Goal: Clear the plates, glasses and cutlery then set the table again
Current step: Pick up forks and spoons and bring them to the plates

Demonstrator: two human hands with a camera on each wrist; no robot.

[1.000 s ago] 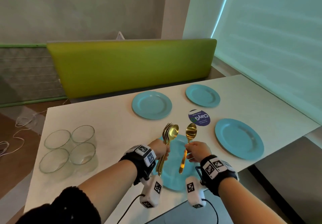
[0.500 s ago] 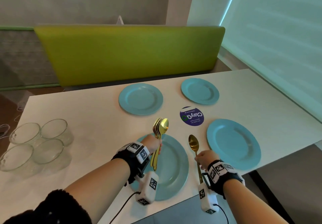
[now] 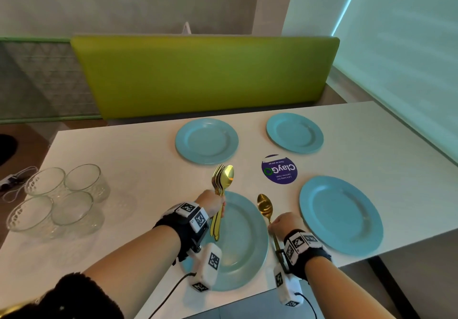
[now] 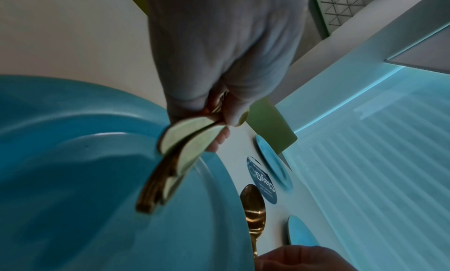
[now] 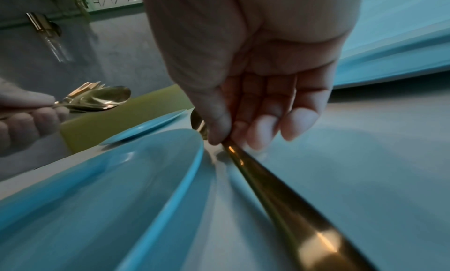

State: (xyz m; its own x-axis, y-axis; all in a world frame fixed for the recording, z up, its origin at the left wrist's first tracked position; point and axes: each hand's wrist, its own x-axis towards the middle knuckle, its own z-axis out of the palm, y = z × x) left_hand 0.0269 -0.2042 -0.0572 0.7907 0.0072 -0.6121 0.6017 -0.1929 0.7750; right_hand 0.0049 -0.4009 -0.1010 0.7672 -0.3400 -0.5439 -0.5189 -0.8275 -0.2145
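Note:
Several blue plates lie on the white table (image 3: 138,160): the near plate (image 3: 238,242) in front of me, one at the right (image 3: 340,214), two at the back (image 3: 207,140) (image 3: 295,132). My left hand (image 3: 213,202) grips a bundle of gold forks and spoons (image 3: 221,180) above the near plate's left side. My right hand (image 3: 285,224) pinches the handle of a gold spoon (image 3: 265,206) that lies on the table just right of the near plate, bowl pointing away. In the right wrist view thumb and fingertips (image 5: 258,134) hold the spoon handle (image 5: 280,194).
Several clear glass bowls (image 3: 57,199) stand grouped at the table's left. A round purple sticker (image 3: 279,169) lies between the plates. A green bench back (image 3: 205,75) runs behind the table; a window blind is at the right. The table's front edge is near my wrists.
My right hand has lowered the single spoon from the air onto the table right of the near plate. The left hand kept its bundle and shifted slightly left.

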